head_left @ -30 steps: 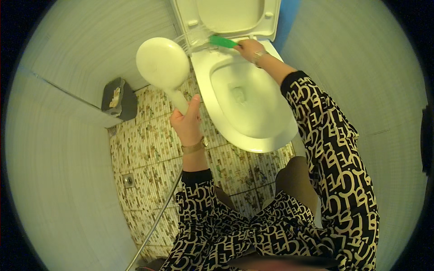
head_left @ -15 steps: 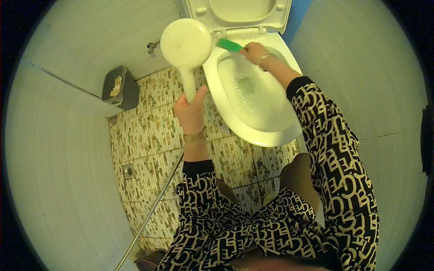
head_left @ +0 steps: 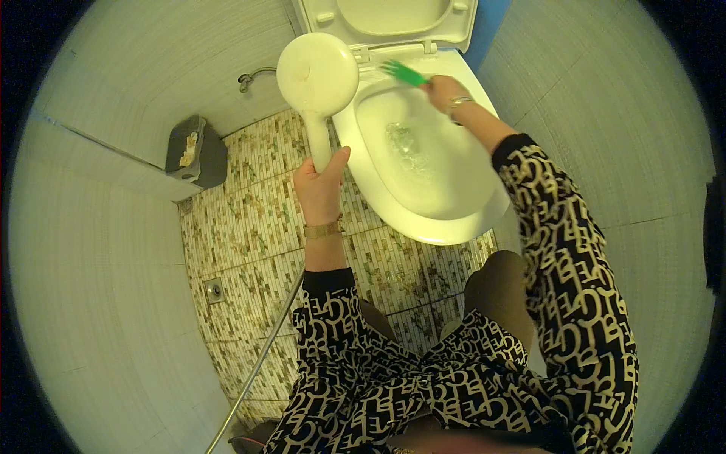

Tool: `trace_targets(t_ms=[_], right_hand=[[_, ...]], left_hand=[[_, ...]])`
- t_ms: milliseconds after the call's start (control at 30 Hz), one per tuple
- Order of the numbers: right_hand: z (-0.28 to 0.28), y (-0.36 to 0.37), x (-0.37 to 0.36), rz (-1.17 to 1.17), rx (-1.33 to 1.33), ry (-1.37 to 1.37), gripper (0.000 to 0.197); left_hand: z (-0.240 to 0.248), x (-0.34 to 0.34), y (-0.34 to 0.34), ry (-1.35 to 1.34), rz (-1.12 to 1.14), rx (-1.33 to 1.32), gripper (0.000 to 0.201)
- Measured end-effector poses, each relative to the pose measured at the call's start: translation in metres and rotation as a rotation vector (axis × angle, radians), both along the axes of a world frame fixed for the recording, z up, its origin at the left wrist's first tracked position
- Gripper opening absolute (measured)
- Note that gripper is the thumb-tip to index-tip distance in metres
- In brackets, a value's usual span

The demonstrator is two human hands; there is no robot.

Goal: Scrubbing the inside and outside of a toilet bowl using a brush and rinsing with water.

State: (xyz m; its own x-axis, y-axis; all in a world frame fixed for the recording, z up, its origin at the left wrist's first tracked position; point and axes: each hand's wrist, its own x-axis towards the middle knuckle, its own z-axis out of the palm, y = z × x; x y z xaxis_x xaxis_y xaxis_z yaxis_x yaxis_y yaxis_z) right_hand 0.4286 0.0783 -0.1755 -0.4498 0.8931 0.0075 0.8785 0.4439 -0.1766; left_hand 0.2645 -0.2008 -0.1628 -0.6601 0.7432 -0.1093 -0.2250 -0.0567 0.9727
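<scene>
Both your hands were full: left hand (head_left: 319, 193) gripped the white shower head (head_left: 318, 74) near the left edge of the toilet (head_left: 435, 232); right hand (head_left: 446, 94) clutched a green brush (head_left: 407, 73) by the toilet's back end.

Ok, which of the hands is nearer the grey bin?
Left. The left hand, gripping the white shower head by its handle, is to the right of the grey bin; the right hand, holding the green brush, is farther right, over the toilet.
</scene>
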Motion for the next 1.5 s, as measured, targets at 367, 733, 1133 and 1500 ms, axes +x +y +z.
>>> trace_targets(t_ms=[367,733,1133,1500], right_hand=[[0.018,-0.005,0.012,-0.063,0.017,-0.077,0.035],[0.044,-0.020,0.069,-0.320,-0.005,-0.176,0.035],[0.039,0.036,0.061,0.231,0.254,-0.350,0.026],[0.069,0.029,0.038,0.235,0.283,-0.727,0.022]], left_hand=[[0.012,0.008,0.005,-0.139,-0.106,0.114,0.020],[0.009,0.005,-0.001,-0.174,-0.119,0.129,0.021],[0.009,0.009,0.002,-0.036,-0.065,0.022,0.020],[0.005,0.011,0.005,-0.017,-0.169,0.033,0.023]])
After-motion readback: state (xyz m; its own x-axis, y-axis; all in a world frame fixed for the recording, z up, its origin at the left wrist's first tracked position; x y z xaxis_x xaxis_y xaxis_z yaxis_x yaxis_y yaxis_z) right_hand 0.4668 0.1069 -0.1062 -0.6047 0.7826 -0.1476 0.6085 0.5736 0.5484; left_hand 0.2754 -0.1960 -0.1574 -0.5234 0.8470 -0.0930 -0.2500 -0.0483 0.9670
